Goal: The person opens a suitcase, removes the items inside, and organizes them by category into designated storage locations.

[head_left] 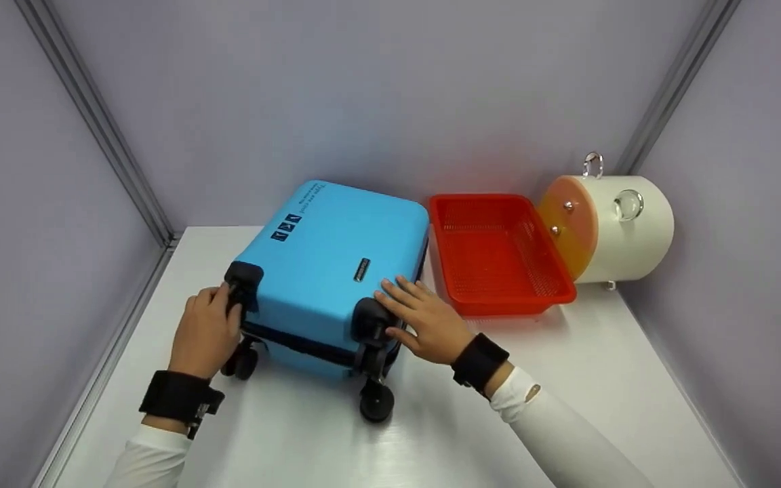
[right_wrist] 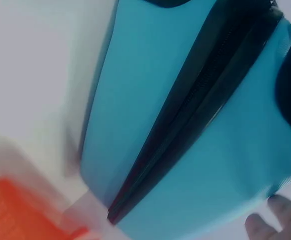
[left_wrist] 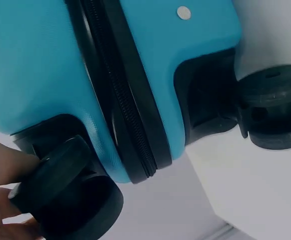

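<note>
A blue hard-shell suitcase (head_left: 329, 244) lies flat on the white table, its wheeled end toward me. My left hand (head_left: 204, 332) is at its near left corner. In the left wrist view, the fingers curl round a black wheel (left_wrist: 75, 190) there, while a lower wheel (left_wrist: 273, 107) sticks out beside it. My right hand (head_left: 434, 325) rests on the near right corner, fingers spread over the black corner guard (head_left: 370, 318) and the shell. Only the right fingertips (right_wrist: 285, 210) show in the right wrist view, along the suitcase's edge. A black zipper band (right_wrist: 190, 110) runs round its side.
Right of the suitcase stands a red plastic basket (head_left: 499, 305). A white cylinder (head_left: 634, 244) with an orange and yellow end and clear rings lies behind its right side. Grey panels (head_left: 377, 88) enclose the white table (head_left: 431, 440) at the back and sides.
</note>
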The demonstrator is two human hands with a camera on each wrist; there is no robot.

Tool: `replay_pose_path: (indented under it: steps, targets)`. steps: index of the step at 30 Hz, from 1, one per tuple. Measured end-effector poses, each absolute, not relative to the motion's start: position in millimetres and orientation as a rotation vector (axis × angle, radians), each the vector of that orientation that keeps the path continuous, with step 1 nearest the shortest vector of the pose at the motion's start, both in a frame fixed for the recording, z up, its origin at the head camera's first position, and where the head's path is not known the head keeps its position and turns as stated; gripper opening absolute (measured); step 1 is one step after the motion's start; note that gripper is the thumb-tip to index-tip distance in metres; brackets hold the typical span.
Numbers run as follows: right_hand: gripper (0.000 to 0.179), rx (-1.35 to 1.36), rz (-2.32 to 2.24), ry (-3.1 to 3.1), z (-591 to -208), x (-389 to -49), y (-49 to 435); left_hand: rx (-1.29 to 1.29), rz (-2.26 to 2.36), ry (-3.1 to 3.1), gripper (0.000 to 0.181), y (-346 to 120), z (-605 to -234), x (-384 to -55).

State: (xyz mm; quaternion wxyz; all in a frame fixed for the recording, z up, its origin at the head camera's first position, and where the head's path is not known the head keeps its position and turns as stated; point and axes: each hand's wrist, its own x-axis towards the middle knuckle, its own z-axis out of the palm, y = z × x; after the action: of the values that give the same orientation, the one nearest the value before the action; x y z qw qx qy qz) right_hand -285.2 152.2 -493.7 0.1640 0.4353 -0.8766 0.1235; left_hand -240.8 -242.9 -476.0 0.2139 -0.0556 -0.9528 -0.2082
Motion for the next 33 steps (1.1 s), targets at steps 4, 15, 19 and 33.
replay_pose_path:
  steps: [4, 15, 19, 33]
  targets:
    - [0.059, 1.166, 0.271, -2.488, -494, -289, 161, -0.178, -0.631, -2.587, 0.048, -235, -478, -236]
    - [0.050, 0.909, 0.392, -2.579, -497, -319, 203, -0.227, -0.620, -2.504, 0.049, -183, -484, -220]
    - [0.050, 0.812, 0.535, -2.638, -498, -324, 210, -0.248, -0.595, -2.497, 0.048, -167, -484, -213]
    - [0.042, 0.363, 1.174, -2.642, -543, -298, 203, -0.355, -0.633, -2.787, 0.077, -166, -444, -249]
